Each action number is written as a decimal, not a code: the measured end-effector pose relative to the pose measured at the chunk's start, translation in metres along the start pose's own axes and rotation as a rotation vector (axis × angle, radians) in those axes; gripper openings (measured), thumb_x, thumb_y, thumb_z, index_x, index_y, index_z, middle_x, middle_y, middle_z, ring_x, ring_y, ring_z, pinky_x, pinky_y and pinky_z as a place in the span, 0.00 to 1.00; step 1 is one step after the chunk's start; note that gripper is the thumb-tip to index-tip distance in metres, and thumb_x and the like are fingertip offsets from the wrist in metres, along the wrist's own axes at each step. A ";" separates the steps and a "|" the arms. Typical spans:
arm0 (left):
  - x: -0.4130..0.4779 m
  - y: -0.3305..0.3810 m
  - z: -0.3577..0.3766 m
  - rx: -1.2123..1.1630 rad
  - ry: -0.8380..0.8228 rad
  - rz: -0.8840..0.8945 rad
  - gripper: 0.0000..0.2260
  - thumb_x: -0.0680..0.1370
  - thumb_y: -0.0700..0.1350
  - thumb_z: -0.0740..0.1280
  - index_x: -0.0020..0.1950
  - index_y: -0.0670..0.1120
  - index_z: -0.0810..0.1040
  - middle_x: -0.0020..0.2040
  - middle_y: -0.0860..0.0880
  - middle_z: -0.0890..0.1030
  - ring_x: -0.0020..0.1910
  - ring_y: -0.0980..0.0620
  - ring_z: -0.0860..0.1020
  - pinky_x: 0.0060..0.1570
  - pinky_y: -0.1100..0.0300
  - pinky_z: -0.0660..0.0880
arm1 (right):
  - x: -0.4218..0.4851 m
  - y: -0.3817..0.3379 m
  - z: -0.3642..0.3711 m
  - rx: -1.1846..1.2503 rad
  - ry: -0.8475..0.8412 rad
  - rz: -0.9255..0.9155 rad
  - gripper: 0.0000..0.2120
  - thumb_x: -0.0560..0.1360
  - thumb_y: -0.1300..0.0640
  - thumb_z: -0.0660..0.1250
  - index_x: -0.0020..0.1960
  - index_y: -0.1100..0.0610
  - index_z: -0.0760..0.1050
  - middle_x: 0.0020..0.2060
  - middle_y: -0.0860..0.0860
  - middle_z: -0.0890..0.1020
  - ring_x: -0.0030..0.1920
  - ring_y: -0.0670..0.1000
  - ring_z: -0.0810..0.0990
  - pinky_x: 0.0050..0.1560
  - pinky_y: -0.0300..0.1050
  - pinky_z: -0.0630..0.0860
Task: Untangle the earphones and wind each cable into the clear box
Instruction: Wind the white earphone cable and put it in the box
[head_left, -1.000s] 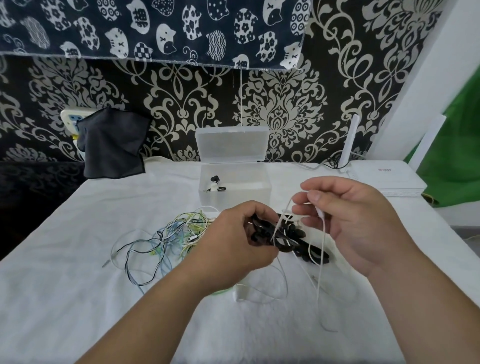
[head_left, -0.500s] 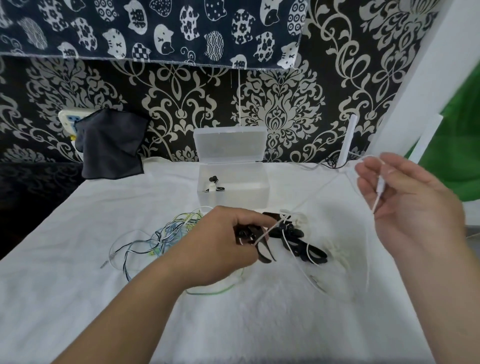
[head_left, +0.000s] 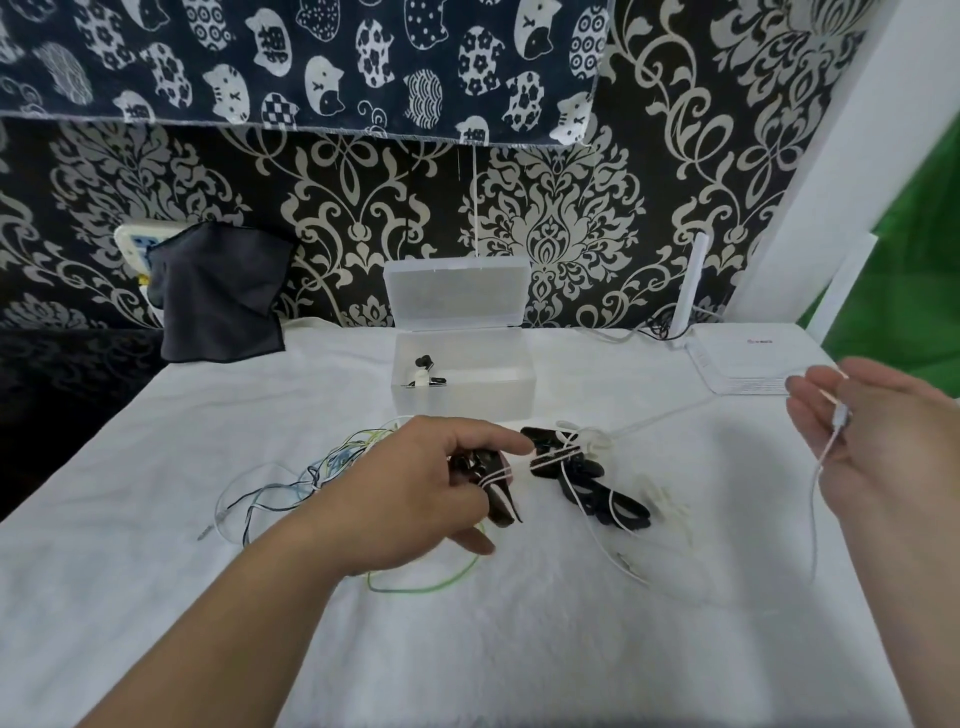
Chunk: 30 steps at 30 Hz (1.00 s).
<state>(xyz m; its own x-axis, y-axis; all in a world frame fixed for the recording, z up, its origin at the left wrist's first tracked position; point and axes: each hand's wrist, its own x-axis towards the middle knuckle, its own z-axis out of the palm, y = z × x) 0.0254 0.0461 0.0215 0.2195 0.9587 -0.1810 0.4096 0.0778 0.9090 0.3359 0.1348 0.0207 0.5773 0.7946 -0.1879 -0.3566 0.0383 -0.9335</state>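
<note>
Untangling of earphones is shown from a head-worn camera. The left grip, a bare hand, is curled round one end of the black earphones and holds it low over the white-covered desk. The right grip is held well off to the right, with finger and thumb pinched on the white cable. That cable is stretched taut from the hand back to the knot. Several turns of it are seen wrapped across the black set between the two hands. The clear box stands open just behind the knot, with a small earphone piece lying inside. A heap of thin coloured cables lies beside and partly under the left wrist.

Several risks can be judged from here. If the taut cable is pulled harder, the turns may be cinched tighter instead of freed, and the thin wire could be strained. The black set may be dragged out of the left grip or swept against the box. The coloured heap could be caught by the left forearm and drawn into the knot.
</note>
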 end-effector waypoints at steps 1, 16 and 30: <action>0.000 -0.001 0.000 0.021 0.001 -0.004 0.24 0.70 0.35 0.60 0.57 0.59 0.81 0.45 0.45 0.83 0.43 0.45 0.86 0.51 0.33 0.78 | 0.000 0.003 0.001 -0.063 0.014 0.038 0.08 0.80 0.63 0.61 0.48 0.53 0.76 0.42 0.51 0.80 0.43 0.51 0.83 0.44 0.41 0.80; -0.001 0.014 0.007 -0.033 -0.048 0.142 0.29 0.73 0.26 0.59 0.62 0.55 0.79 0.45 0.50 0.83 0.41 0.48 0.84 0.40 0.60 0.81 | -0.104 0.036 0.046 -0.740 -1.328 0.127 0.20 0.76 0.40 0.66 0.58 0.54 0.81 0.45 0.53 0.85 0.47 0.51 0.84 0.56 0.42 0.73; 0.000 0.009 0.011 -0.159 0.063 0.145 0.27 0.73 0.24 0.63 0.62 0.51 0.80 0.51 0.45 0.82 0.42 0.52 0.81 0.39 0.60 0.80 | -0.103 0.040 0.052 -0.382 -1.002 0.121 0.08 0.77 0.61 0.67 0.43 0.64 0.80 0.37 0.56 0.82 0.39 0.51 0.83 0.39 0.45 0.80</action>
<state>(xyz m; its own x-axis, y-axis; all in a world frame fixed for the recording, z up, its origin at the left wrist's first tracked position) 0.0386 0.0442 0.0259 0.2083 0.9777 -0.0250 0.2319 -0.0246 0.9724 0.2235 0.0860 0.0188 -0.3719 0.9215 -0.1114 -0.0179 -0.1271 -0.9917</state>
